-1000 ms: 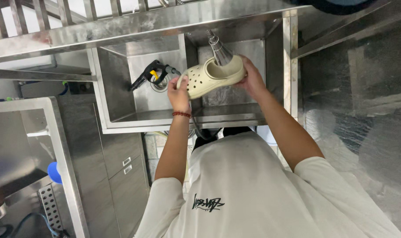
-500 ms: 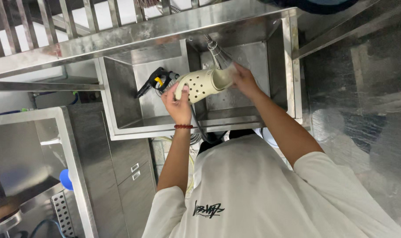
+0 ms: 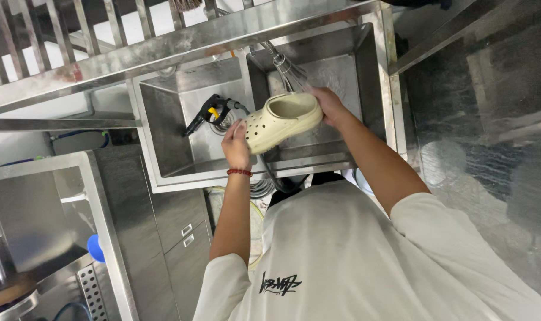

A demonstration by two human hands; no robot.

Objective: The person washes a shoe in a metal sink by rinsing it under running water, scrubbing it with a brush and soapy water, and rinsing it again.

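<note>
Cream clog [image 3: 282, 120] gripped by left hand [image 3: 236, 145] and right hand [image 3: 328, 107], above steel sink [image 3: 163, 148]

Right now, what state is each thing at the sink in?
Cream clog: lifted over the sink, opening up, held at both ends.
Left hand: gripping the clog's toe.
Right hand: gripping its heel.
Spray gun: lying in the left basin, unheld.
Double steel sink: no standing water visible.

Commercial wash area / back-of-house kitchen: stainless double sink [image 3: 163, 178], steel shelf rail [image 3: 181, 44] above, steel cabinet w/ drawers [image 3: 181, 238], pre-rinse sprayer hose [image 3: 282, 62], floor drain grate [image 3: 92, 291].
</note>
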